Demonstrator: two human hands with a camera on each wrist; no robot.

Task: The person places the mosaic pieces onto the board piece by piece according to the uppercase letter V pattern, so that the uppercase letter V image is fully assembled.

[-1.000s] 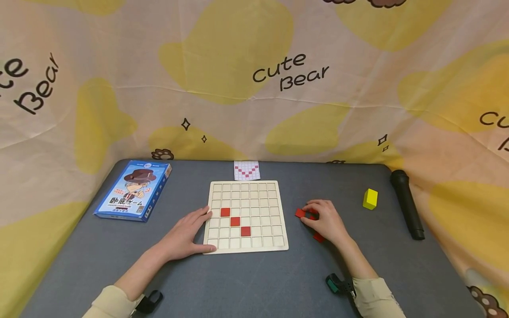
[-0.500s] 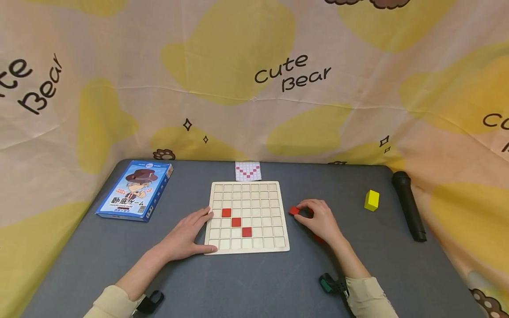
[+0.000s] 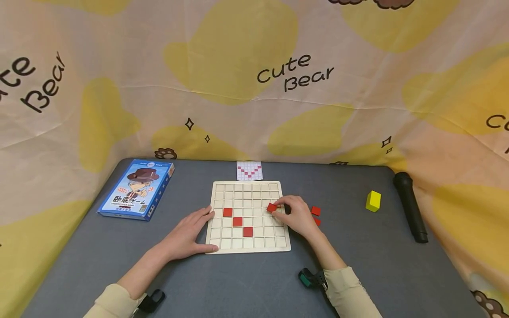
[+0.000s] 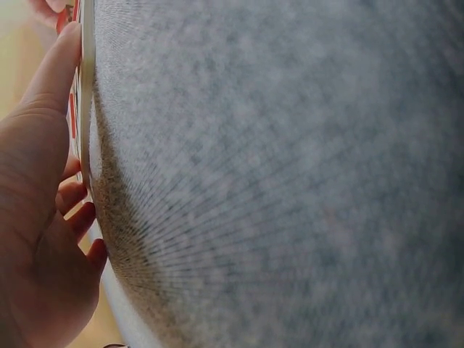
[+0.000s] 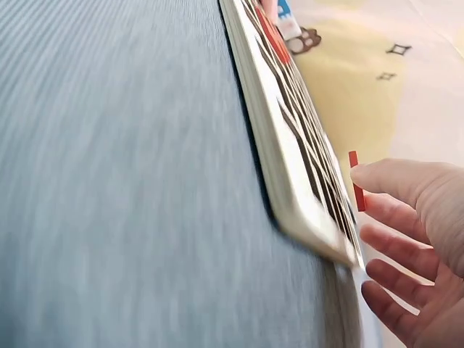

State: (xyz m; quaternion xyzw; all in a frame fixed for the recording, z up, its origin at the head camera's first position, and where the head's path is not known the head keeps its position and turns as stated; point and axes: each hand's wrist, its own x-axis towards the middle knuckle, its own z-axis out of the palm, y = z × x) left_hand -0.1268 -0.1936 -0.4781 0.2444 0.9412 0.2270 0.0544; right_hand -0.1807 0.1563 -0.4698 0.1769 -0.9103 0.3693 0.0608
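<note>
While the left hand (image 3: pixel 180 238) rests on the left edge of the grid board (image 3: pixel 258 223), thumb (image 3: pixel 207 248) apart from its fingers (image 3: pixel 200 215), three red tiles (image 3: pixel 237 221) sit in the board. Over the board's right side, the right hand (image 3: pixel 297 215) pinches another red tile (image 3: pixel 271 207), perhaps clear of it. Two loose tiles (image 3: pixel 316 210) lie right of that hand; beyond the board lies a patterned card (image 3: pixel 249 171).

The tile (image 3: pixel 271 207) in my fingers (image 5: pixel 397 217) is red; my board (image 3: pixel 258 220) is cream with a square grid, the counter (image 3: pixel 238 287) dark grey, the block (image 3: pixel 373 201) yellow, the microphone (image 3: pixel 411 207) black.
</note>
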